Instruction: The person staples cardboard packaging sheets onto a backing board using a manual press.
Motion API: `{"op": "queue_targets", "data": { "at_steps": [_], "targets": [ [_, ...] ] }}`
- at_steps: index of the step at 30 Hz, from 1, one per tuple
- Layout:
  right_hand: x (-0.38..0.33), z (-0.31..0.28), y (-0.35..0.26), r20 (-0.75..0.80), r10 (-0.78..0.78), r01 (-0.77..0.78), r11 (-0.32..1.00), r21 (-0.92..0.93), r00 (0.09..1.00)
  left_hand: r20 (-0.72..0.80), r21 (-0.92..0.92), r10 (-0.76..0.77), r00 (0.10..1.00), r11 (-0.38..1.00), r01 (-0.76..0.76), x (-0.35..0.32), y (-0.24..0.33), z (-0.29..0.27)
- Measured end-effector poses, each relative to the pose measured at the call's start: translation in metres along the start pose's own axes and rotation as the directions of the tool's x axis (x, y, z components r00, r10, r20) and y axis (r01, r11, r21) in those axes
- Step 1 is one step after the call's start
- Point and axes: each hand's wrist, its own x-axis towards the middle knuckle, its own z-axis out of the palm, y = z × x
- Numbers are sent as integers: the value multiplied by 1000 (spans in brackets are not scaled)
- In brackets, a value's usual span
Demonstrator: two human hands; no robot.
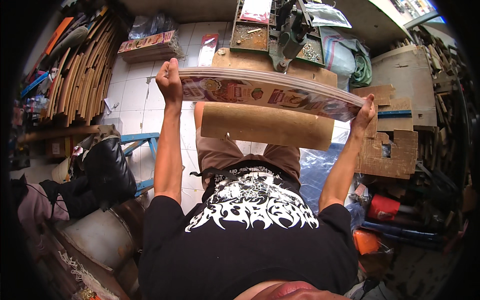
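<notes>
Both my arms stretch forward, holding a stack of long printed sheets [270, 95] by its two ends. My left hand [170, 85] grips the left end, its thumb up on the edge. At the right end, slightly lower, my right hand [364, 114] is closed round the corner. Colourful food pictures cover the face turned toward me, and several layered edges show along the top. Just below the stack, a brown board [267, 125] lies across above my thighs. Beyond the stack stands a dark green metal hand press [290, 40] on a wooden board [235, 59].
Trays of small metal parts [310, 51] flank the press. A bundle of printed sheets [149, 46] sits on the tiled floor at far left. Cardboard pieces [387, 155] lie at right; stacked cardboard [82, 75] leans at left. A blue metal frame [142, 145] stands by my left arm.
</notes>
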Motion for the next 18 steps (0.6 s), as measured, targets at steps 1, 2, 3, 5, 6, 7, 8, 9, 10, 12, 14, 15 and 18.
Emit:
{"op": "queue_targets", "data": {
  "at_steps": [1, 2, 3, 5, 6, 7, 8, 9, 10, 12, 14, 15, 18],
  "targets": [
    [4, 2, -11, -47, 43, -49, 990, -132, 998, 12, 85, -10, 1000, 996, 9, 6, 11, 1],
    [9, -4, -22, -103, 104, -124, 969, -214, 989, 90, 197, -98, 991, 977, 79, 15, 13, 6],
    [11, 4, -39, -112, 183, -211, 919, -332, 977, 160, 312, -185, 969, 941, 129, 24, 16, 4],
    [7, 17, -56, -35, 282, -269, 860, -433, 959, 174, 504, -312, 934, 843, 188, 29, 4, 5],
    [20, 11, -40, -45, 284, -264, 808, -527, 958, 186, 494, -306, 934, 850, 181, 32, -5, 10],
    [31, 8, -21, -55, 286, -258, 745, -615, 957, 218, 535, -394, 893, 813, 228, 33, -14, 15],
    [34, 18, -7, -39, 293, -232, 665, -710, 955, 218, 591, -486, 846, 756, 282, 32, -27, 12],
    [39, 19, 6, -34, 311, -224, 601, -767, 950, 223, 585, -485, 846, 761, 281, 32, -37, 16],
    [42, 20, 18, -60, 292, -218, 549, -807, 955, 219, 633, -529, 820, 717, 293, 32, -48, 20],
    [41, 29, 29, -80, 321, -230, 463, -856, 944, 184, 690, -593, 784, 645, 327, 27, -62, 21],
    [39, 34, 42, -95, 317, -227, 413, -882, 944, 140, 756, -591, 794, 582, 300, 24, -69, 26],
    [40, 36, 49, -114, 309, -229, 368, -901, 944, 104, 816, -579, 808, 515, 264, 23, -67, 31],
    [39, 34, 67, -171, 288, -263, 323, -909, 942, 62, 812, -603, 795, 493, 311, 24, -62, 38]
  ]
}}
